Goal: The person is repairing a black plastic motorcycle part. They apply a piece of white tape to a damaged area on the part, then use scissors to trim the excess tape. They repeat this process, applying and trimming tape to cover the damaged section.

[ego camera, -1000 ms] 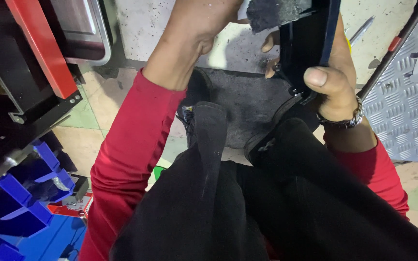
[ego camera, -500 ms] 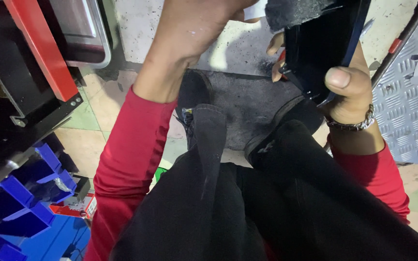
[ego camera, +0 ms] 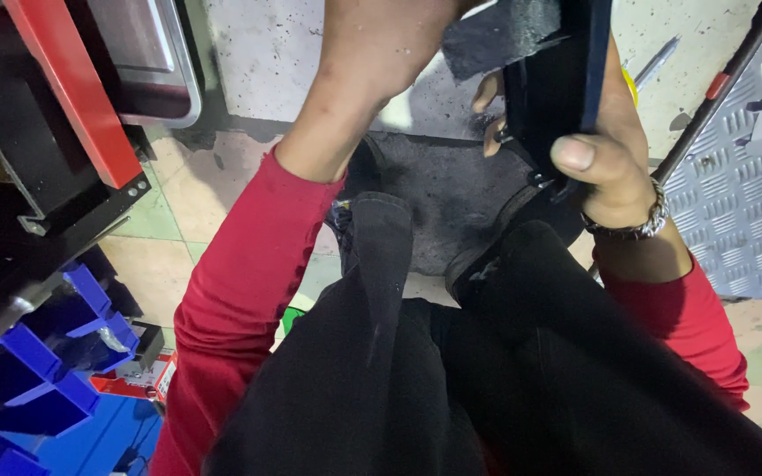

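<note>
both arms reach forward and up in red sleeves pushed back from the forearms. the right hand [ego camera: 606,145] is closed in a firm grip, thumb pressed flat toward the camera, fingertips [ego camera: 487,92] curling round the far side, a metal bracelet at its wrist. the left forearm [ego camera: 363,88] rises bare; its hand is out of view.
</note>
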